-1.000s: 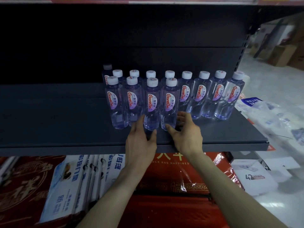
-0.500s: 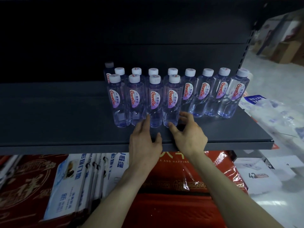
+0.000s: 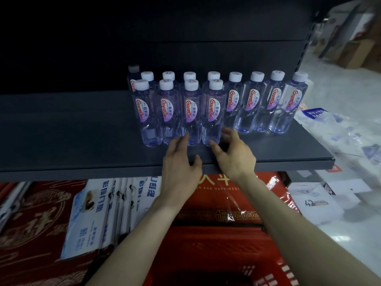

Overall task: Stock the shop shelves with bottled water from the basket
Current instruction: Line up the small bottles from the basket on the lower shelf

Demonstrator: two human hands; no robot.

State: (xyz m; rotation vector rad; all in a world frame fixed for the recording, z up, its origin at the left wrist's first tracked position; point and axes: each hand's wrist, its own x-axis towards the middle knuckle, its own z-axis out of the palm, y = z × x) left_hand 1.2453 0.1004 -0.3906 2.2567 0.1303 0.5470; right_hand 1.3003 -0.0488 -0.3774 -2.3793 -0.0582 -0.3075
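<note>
Several clear water bottles (image 3: 212,112) with white caps and red-and-purple labels stand in two rows on the dark grey shelf (image 3: 61,141), right of its middle. My left hand (image 3: 181,162) rests open on the shelf in front of the front row, its fingertips at the base of the third bottle (image 3: 190,112). My right hand (image 3: 235,153) is open beside it, thumb and fingers spread around the foot of the rightmost front bottle, holding nothing. A red basket (image 3: 206,254) shows below my arms.
The shelf's left half is bare. Under it lie red gift boxes (image 3: 31,223), white-and-blue packets (image 3: 92,213) and a white box (image 3: 315,203). Plastic-wrapped packs (image 3: 340,129) sit on the floor to the right, cardboard boxes (image 3: 354,52) farther back.
Both hands have drawn back slightly from the bottle bases toward the shelf's front edge, fingers still spread. The bottles stand as before.
</note>
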